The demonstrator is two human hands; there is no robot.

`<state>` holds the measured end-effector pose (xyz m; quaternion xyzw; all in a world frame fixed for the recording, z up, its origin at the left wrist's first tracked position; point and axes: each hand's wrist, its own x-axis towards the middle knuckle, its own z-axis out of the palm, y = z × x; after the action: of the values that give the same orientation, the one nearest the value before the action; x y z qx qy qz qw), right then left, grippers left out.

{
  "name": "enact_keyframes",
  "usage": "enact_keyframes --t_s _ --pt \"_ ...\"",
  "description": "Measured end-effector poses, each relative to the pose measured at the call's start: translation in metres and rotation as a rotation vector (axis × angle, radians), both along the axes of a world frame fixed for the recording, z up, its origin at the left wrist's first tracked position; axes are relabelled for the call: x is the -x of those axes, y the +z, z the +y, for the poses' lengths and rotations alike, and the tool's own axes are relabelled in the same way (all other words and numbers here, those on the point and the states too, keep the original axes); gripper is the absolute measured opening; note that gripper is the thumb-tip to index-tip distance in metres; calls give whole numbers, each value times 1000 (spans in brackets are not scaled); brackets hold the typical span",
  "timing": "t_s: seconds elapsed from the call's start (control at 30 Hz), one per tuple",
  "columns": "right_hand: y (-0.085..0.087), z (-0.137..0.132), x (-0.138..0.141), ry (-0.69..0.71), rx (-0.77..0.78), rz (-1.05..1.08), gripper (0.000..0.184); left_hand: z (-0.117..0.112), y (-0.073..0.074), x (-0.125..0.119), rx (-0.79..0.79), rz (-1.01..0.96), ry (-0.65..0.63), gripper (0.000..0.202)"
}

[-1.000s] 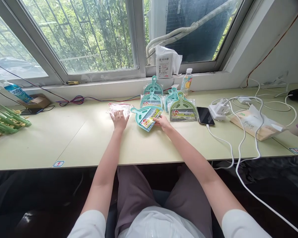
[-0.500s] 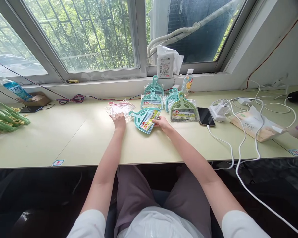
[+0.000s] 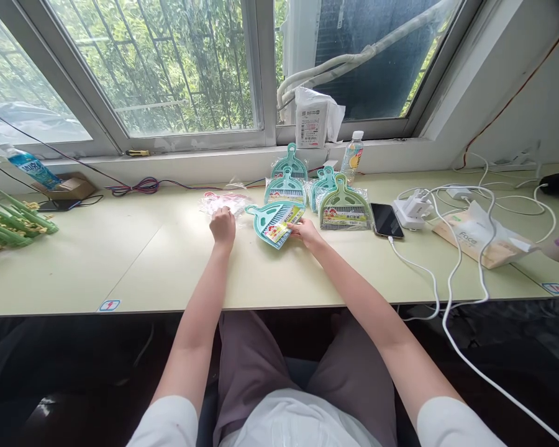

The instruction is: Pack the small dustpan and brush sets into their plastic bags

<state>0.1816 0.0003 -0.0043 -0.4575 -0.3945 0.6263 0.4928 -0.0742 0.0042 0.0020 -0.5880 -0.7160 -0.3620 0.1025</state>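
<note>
A teal mini dustpan-and-brush set (image 3: 272,221) with a bright label lies on the pale desk (image 3: 168,267). My right hand (image 3: 307,234) pinches its labelled near end. My left hand (image 3: 223,225) is curled closed at the near edge of a clear plastic bag with red print (image 3: 226,201); what its fingers grip is hidden. Behind the set, three bagged teal sets (image 3: 286,180) and a green one (image 3: 343,203) lie in a cluster.
A phone (image 3: 385,220) on a white cable lies right of the green set, beside a charger block (image 3: 412,210) and a paper pack (image 3: 479,238). A bottle (image 3: 352,153) and a white parcel (image 3: 313,118) stand on the sill. Green sticks (image 3: 9,223) lie at the far left.
My left hand went from flat and spread on the clear bag to a curled fist at its near edge. The teal set shifted slightly under my right hand.
</note>
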Motion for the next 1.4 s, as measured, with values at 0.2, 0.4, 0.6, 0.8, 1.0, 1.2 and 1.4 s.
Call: enact_keyframes --t_s 0.2,0.4,0.6,0.8,1.0,1.2,1.4 --pt "-1 -4 7 74 -92 41 20 -7 4 -22 -22 -21 -172 32" --pt "-2 -5 12 8 -159 104 23 -23 16 -43 -173 -136 -372 23" --pt "4 -4 10 -68 -185 173 19 -15 22 -43 -369 -716 -97 79" --pt "-1 -4 14 -12 -225 197 24 1 17 -23 0 -1274 -795 60" --pt "-4 -7 18 13 -265 221 31 -11 13 -38 204 -1339 -939 47" --pt "-4 -5 17 -46 -279 256 31 -16 13 -43 279 -1301 -994 54" --pt "-6 -1 15 -114 -283 258 27 -19 11 -51 427 -1187 -1035 61"
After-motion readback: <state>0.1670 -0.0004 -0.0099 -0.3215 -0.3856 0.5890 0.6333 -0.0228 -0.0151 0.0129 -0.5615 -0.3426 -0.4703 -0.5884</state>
